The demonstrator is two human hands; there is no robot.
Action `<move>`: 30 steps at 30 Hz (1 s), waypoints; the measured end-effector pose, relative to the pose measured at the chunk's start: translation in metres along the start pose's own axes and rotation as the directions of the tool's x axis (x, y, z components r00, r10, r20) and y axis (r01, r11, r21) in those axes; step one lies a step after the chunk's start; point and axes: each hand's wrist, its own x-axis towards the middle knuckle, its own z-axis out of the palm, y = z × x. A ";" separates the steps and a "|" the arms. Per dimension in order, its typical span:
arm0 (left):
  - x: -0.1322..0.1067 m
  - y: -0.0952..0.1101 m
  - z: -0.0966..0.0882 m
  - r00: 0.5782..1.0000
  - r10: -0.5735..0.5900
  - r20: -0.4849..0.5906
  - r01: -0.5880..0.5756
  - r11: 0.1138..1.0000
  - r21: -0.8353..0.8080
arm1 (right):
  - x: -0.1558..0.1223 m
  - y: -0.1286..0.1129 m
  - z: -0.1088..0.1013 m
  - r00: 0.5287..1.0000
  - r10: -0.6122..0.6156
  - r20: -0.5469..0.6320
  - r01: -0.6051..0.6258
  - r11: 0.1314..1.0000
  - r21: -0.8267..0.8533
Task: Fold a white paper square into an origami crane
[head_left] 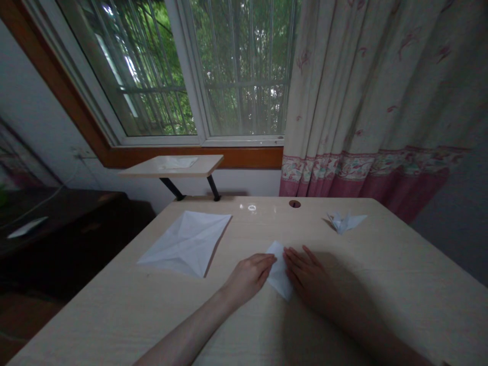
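A small folded piece of white paper (280,277) lies flat on the table between my two hands. My left hand (249,274) is closed at its left edge, the fingers pressed together with the tips on the paper. From the other side, my right hand (308,278) rests flat over the right edge, fingers stretched out and slightly spread. The hand covers that side of the paper. Left of my hands is a larger creased white sheet (186,241), opened out. Toward the back right sits a folded paper crane (345,222).
The pale wooden table (236,320) has a round cable hole (295,204) near its back edge. At the back left stands a raised shelf (145,166) on black legs, with white paper (179,162) on it. Behind are a barred window and a curtain (343,127).
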 end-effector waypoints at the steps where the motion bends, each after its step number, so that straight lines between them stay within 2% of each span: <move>1: 0.000 -0.001 0.001 1.000 0.009 0.011 -0.009 1.000 0.014 | -0.001 0.001 0.000 1.000 -0.004 -0.003 0.004 1.000 0.003; 7: 0.000 -0.001 -0.001 0.990 0.087 0.109 -0.099 0.989 0.106 | 0.001 0.009 -0.010 0.994 -0.061 0.092 0.056 0.997 0.055; 13: 0.002 -0.007 -0.008 0.980 0.132 0.150 -0.143 0.987 0.070 | 0.009 0.012 -0.028 0.970 -0.077 0.231 0.042 0.988 0.152; 21: 0.006 -0.006 -0.016 0.966 0.126 0.224 -0.141 0.989 0.052 | 0.014 0.010 -0.036 0.952 -0.075 0.296 0.022 0.984 0.179; 26: 0.007 -0.003 -0.019 0.970 0.100 0.222 -0.105 0.994 0.008 | 0.013 0.011 -0.035 0.953 -0.077 0.292 0.032 0.987 0.156; 30: 0.008 -0.003 -0.018 0.969 0.069 0.238 -0.080 0.996 0.038 | 0.013 0.014 -0.033 0.955 -0.103 0.277 0.064 0.987 0.146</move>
